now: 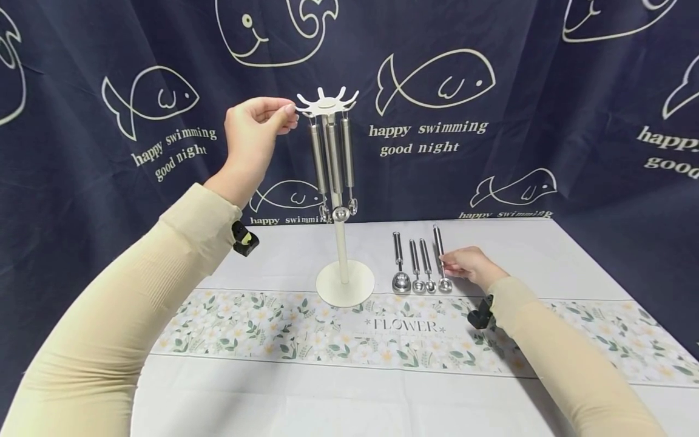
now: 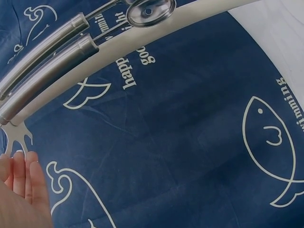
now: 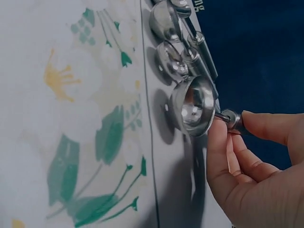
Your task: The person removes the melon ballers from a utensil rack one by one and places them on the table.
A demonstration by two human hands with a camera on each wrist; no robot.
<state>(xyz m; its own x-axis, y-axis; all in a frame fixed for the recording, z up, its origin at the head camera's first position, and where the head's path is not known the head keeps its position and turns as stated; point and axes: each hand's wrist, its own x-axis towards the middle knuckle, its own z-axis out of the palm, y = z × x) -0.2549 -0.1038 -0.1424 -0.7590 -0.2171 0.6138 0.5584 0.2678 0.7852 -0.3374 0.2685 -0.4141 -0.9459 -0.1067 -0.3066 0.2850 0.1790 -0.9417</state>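
My left hand (image 1: pixel 253 124) pinches one hook at the left of the white rack top (image 1: pixel 326 107); in the left wrist view its fingers (image 2: pixel 19 173) meet the hook's tip. Several metal melon ballers (image 1: pixel 334 158) hang from the rack by their handles, bowls down beside the pole. In the left wrist view one bowl (image 2: pixel 151 12) shows a small hole in it. My right hand (image 1: pixel 468 266) pinches the handle of the rightmost melon baller (image 1: pixel 445 284) between thumb and fingers. Its round bowl (image 3: pixel 192 105) is close over the table, with a shadow beside it.
Three more metal scoops (image 1: pixel 414 261) lie in a row left of my right hand. The rack's round base (image 1: pixel 345 297) stands on the white table (image 1: pixel 262 394), partly over a flower-printed strip (image 1: pixel 240 328). A dark blue fish-patterned curtain (image 1: pixel 327 36) hangs behind.
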